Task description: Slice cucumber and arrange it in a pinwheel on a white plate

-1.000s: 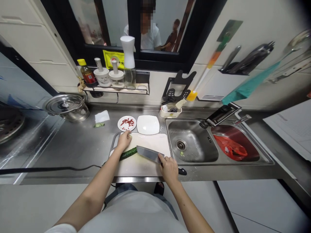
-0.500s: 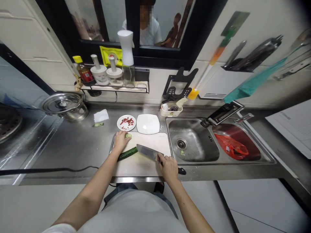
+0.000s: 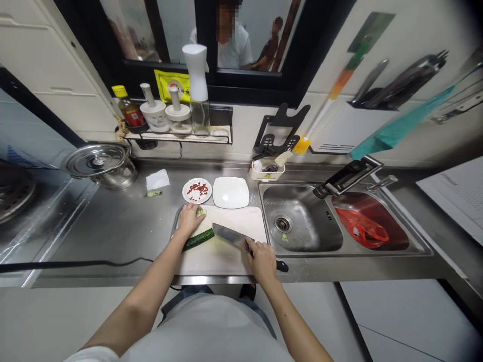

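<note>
A white cutting board (image 3: 237, 261) lies at the counter's front edge. On its left part rests a dark green cucumber (image 3: 198, 239), its right end near the tip of a cleaver (image 3: 230, 236). My right hand (image 3: 263, 259) is wrapped round the cleaver's handle. Near the board's upper left, my left hand (image 3: 189, 219) is closed at some pale green cucumber slices (image 3: 202, 212), its fingertips against them. Just behind the board stand a small plate with red chopped pieces (image 3: 196, 191) and a white square plate (image 3: 230, 192).
To the right is a double sink (image 3: 302, 216) with a red plastic bag (image 3: 364, 229). A lidded steel pot (image 3: 101, 166) stands at left, near a white tissue (image 3: 157, 179). A black handle (image 3: 282, 266) sticks out beside the board. Bottles line a wall rack (image 3: 181, 136).
The camera view has shifted slightly. My left hand and the slices by it sit a touch further right; the cleaver and my right hand look nearly unmoved.
</note>
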A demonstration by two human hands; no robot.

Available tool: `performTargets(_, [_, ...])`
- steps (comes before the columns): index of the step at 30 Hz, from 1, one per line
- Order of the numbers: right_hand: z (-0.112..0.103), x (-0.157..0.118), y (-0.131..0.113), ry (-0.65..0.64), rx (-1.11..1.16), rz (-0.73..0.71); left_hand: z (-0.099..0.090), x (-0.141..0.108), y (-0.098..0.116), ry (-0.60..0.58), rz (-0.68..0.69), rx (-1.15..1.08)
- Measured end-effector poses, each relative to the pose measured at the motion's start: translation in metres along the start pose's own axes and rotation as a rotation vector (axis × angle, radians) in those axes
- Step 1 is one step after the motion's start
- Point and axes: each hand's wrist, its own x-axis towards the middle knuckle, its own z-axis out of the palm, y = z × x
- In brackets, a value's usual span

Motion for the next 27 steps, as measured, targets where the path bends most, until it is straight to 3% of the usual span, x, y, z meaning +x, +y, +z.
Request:
performTargets(16, [0.000, 0.003, -0.001, -0.024, 0.044, 0.032, 0.000, -0.001, -0.005, -0.006, 0.015, -0.027])
performTargets(27, [-0.003, 0.003, -0.007, -0.095, 0.164, 0.161, -0.004, -0.024, -0.010, 0.126, -0.147, -0.184])
